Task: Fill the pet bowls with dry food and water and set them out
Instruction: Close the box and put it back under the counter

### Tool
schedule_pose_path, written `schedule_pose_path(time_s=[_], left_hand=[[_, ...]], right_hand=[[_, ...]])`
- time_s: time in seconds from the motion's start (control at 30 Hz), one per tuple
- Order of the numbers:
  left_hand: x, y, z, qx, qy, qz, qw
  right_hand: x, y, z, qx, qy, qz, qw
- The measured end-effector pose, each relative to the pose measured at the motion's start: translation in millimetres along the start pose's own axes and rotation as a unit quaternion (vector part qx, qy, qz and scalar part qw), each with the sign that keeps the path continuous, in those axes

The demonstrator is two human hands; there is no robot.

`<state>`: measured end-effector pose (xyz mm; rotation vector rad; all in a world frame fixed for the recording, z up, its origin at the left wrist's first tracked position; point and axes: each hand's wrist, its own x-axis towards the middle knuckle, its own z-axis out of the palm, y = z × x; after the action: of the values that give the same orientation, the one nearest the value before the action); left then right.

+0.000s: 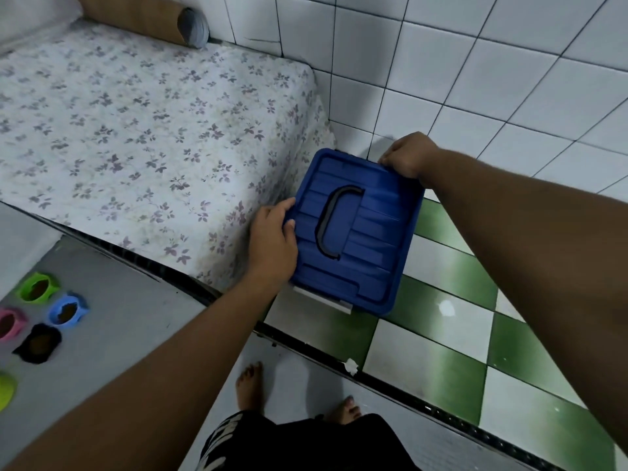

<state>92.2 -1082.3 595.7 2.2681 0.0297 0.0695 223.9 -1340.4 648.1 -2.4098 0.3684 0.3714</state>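
Note:
A blue lidded storage box [367, 246] with a black handle [334, 222] on its lid sits on the green-and-white floor beside the mattress. My left hand [273, 239] grips the lid's left edge, thumb on top. At the far right corner, my right hand [409, 158] holds the lid with curled fingers. Several small pet bowls stand on the grey floor at the far left: a green bowl [37, 287], a blue bowl [67, 311], a pink bowl [9, 324] and a black bowl [39, 343], each with brown dry food inside. The box's contents are hidden.
A floral-sheeted mattress [142, 137] with a brown bolster [149, 15] fills the upper left. White tiled wall [475, 62] stands behind the box. A dark floor strip [390, 382] separates grey flooring from checkered tiles. My bare feet [251, 385] are below. A yellow-green bowl edge [5, 390] shows at left.

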Motion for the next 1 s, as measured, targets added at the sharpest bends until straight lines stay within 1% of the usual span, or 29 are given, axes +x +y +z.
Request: schedule_pose_path(time_s=[0.1, 0.2, 0.27, 0.4, 0.57, 0.67, 0.83, 1.0], left_hand=[[-0.6, -1.3, 1.0, -0.015, 0.002, -0.007, 1.0], [-1.7, -4.4, 2.7, -0.014, 0.004, -0.001, 1.0], [-1.1, -5.0, 2.6, -0.01, 0.007, -0.001, 1.0], [-2.0, -5.1, 2.7, -0.001, 0.012, 0.014, 1.0], [-1.0, -5.7, 3.1, 0.019, 0.013, 0.037, 0.999], [0.2, -6.1, 3.8, 0.029, 0.01, 0.044, 0.999], [0.3, -6.1, 3.1, 0.033, 0.015, 0.05, 0.998], [-1.8, -7.0, 3.9, 0.025, 0.017, 0.051, 0.998]], right_hand=[[1.1, -2.2, -12.3, -0.015, -0.042, 0.008, 0.999], [2.5, -6.2, -21.9, 0.003, -0.111, 0.024, 0.994], [5.7, -8.3, -26.6, -0.005, -0.147, 0.028, 0.989], [18.7, -8.9, -28.8, -0.039, -0.191, 0.024, 0.981], [26.7, -9.8, -37.1, -0.054, -0.246, 0.021, 0.967], [29.4, -6.7, -36.8, -0.06, -0.257, 0.01, 0.965], [34.2, 1.2, -24.7, -0.023, -0.233, -0.003, 0.972], [29.1, 6.3, -23.4, 0.016, -0.229, -0.006, 0.973]])
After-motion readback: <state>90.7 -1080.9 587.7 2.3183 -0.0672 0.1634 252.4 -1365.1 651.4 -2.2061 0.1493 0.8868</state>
